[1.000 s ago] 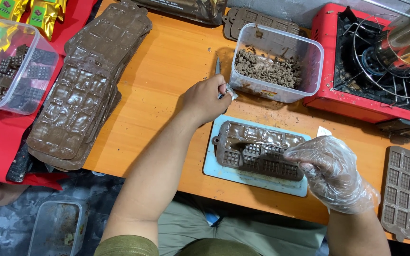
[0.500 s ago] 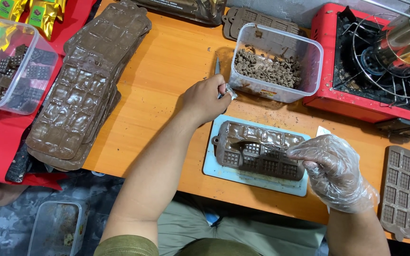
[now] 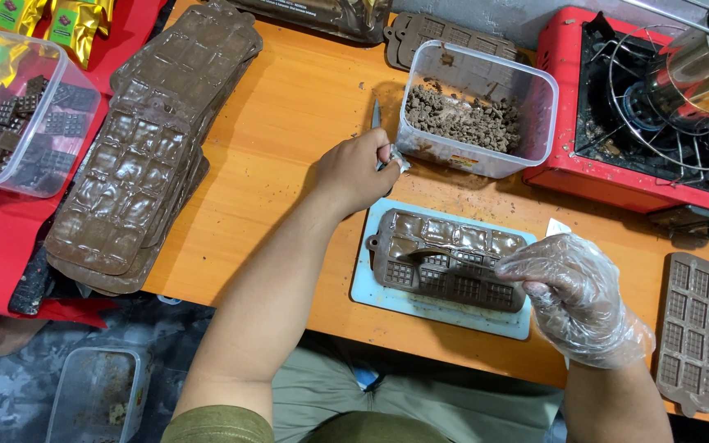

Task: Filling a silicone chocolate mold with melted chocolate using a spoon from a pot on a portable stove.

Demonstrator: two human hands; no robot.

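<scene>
Orange bench [image 3: 289,123] seen from above, 2 hands at work. Left hand [image 3: 354,172] is bare, fingers curled shut on a small knife [image 3: 377,115] – the blade tip pokes up past the knuckles, and the fist rests on the bench just beside a clear tub of brown crumbs [image 3: 473,111]. Right hand [image 3: 576,295] wears a thin clear plastic glove; its fingers are closed on a spoon-like tool [image 3: 441,254], which lies across a brown chocolate mould [image 3: 449,262]. The tool's far end is over the mould's cells – can't tell exactly how the fingers pinch it under the glove. The mould sits on a pale blue board [image 3: 436,303] near the bench's front edge, between the 2 hands; some cells look glossy w/ filling, others show a grid pattern. To the left, a tall stack of used moulds [image 3: 149,148] smeared w/ chocolate lies diagonally, partly over the bench edge. Further left, on a red surface, a clear box w/ dark chocolate bars [image 3: 22,115]. At the right, a red gas stove [image 3: 642,107] w/ a steel pot [image 3: 699,74] on its wire rack. 1 empty brown mould [image 3: 695,332] lies at the bench's right end, well apart from the board.
</scene>
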